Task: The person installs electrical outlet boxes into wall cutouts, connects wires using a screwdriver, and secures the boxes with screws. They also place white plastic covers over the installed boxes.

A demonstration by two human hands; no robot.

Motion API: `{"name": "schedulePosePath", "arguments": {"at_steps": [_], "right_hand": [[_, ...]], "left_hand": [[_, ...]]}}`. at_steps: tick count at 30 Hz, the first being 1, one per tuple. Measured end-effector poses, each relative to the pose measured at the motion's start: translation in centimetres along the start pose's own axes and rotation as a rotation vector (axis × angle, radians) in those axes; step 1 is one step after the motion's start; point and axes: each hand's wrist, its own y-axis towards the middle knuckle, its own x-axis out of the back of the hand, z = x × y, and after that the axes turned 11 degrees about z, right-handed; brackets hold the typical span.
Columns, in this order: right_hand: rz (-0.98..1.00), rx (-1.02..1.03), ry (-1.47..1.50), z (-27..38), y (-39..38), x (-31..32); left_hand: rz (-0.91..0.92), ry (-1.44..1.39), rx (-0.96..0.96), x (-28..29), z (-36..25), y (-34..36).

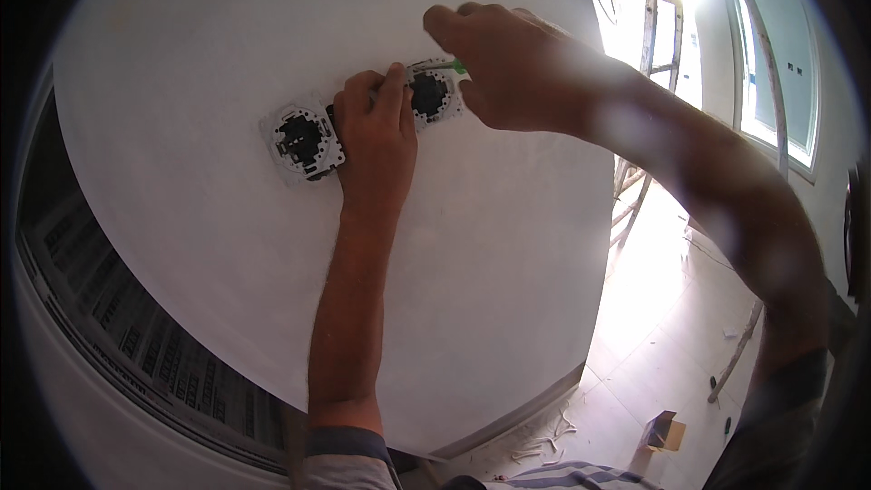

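Two round black wall socket or switch inserts in pale metal frames sit side by side on a white wall [490, 245]. Around the handle of a screwdriver [459, 65], green where it shows, my right hand [508, 63] is closed. Its thin shaft points left across the top of the right insert [430, 95]; the tip is hard to make out. My left hand [376, 132] lies between the inserts, its fingers curled and pressed at the right insert's left edge. Beside its wrist is the left insert [302, 142]. What lies under the left palm is hidden.
A pole scaffold or ladder [649, 36] stands by the bright opening at right. On the tiled floor are an opened cardboard box [662, 433] and scattered pale scraps [549, 440]. A dark printed-film-covered panel [154, 336] runs along the lower left.
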Motion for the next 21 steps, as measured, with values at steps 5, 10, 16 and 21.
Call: {"name": "schedulePosePath", "arguments": {"at_steps": [5, 10, 16, 21], "right_hand": [[0.317, 0.028, -0.232, -0.5, 0.2, 1.7], [0.115, -0.068, -0.052, -0.6, 0.8, 0.4], [-0.102, 0.26, -0.193, -2.2, 0.4, 0.0], [0.236, -0.091, -0.064, -0.4, 0.9, 1.4]], "left_hand": [[0.009, 0.008, 0.014, -0.1, -0.2, -0.1], [0.01, 0.027, 0.001, 0.1, -0.2, 0.0], [0.004, 0.002, 0.012, -0.1, -0.1, -0.1], [-0.014, 0.008, 0.006, -0.3, -0.2, -0.1]]}}
